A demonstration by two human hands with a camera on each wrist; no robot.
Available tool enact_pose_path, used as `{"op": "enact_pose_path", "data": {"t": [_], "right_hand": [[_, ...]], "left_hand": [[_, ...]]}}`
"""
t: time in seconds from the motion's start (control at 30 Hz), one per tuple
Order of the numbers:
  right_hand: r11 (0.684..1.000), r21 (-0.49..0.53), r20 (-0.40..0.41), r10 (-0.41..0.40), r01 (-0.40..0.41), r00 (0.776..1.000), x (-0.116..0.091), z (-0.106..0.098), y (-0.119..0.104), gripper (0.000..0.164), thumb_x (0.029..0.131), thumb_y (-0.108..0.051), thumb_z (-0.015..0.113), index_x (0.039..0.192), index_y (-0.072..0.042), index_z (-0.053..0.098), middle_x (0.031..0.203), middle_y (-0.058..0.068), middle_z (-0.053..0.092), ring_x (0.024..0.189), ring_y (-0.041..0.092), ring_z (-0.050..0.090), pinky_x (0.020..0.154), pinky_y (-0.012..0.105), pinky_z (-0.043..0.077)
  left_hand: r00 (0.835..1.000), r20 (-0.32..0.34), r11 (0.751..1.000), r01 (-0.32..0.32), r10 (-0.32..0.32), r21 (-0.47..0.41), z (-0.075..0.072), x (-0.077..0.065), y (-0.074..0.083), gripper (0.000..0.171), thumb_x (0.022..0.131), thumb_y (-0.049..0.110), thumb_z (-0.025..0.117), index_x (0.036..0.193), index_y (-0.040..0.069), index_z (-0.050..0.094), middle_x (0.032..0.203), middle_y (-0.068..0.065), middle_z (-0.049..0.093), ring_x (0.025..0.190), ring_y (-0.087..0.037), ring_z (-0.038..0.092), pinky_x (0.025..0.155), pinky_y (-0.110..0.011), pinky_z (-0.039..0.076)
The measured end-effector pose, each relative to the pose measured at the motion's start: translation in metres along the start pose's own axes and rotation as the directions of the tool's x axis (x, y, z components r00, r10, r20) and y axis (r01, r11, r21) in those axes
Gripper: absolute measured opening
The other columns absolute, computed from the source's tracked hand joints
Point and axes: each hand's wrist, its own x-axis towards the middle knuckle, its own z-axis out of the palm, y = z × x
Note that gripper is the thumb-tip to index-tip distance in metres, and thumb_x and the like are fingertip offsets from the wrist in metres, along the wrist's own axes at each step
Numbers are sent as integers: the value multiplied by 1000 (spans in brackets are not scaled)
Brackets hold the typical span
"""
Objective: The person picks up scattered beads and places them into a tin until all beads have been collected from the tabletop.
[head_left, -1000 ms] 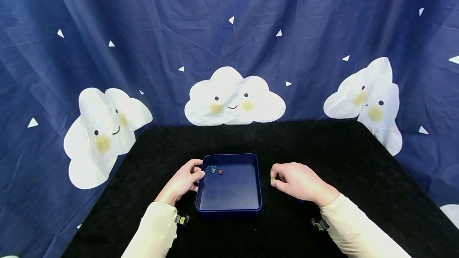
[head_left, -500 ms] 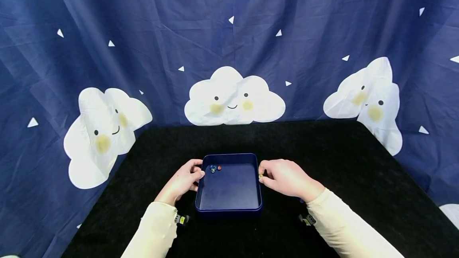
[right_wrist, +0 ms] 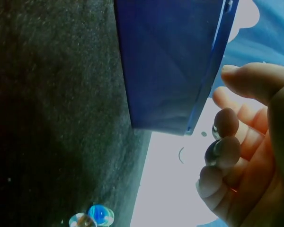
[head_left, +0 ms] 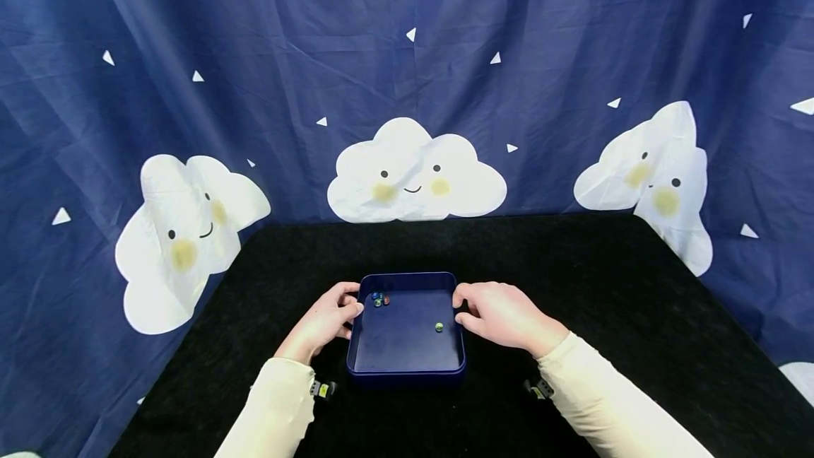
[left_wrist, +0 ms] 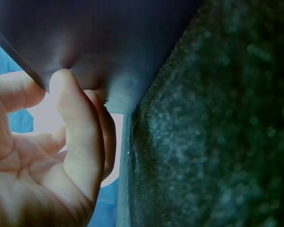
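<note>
A shallow dark blue tray (head_left: 407,334) stands on the black table. Near its far left corner, several small glass marbles (head_left: 378,300) lie close together, blue, green and reddish. Apart from them, a yellow-green marble (head_left: 439,327) is inside the tray's right half. My left hand (head_left: 327,318) holds the left wall, thumb at the rim and bent fingertips (left_wrist: 64,82) against the outer side. At the right rim is my right hand (head_left: 505,316), thumb and forefinger spread apart and nothing seen between them; its other fingers (right_wrist: 226,122) are loosely bent.
Two more marbles, one blue and white (right_wrist: 102,215) and one brownish and clear (right_wrist: 82,220), lie on the table (right_wrist: 52,118) outside the tray, in the right wrist view. A navy curtain (head_left: 407,34) with white clouds hangs behind the table.
My right hand has moved left to the tray's rim and let go of the yellow-green marble, now inside. The reddish marble has shifted toward the cluster. My left hand stays put.
</note>
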Motion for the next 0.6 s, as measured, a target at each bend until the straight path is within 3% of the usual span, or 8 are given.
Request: {"op": "enact_pose_path", "data": {"t": [0.6], "right_hand": [[997,19,21,74,-75,997,-19,-6,18,14,87,-26,76,96,-26,65,67,-21,45,60,1,45,58,27,42]], "left_hand": [[1000,1,1000,3,-3,1,-2,-1,2,45,96,6,60,139,2,51,101,-13,57,80,-25,63,59,-38,55]]}}
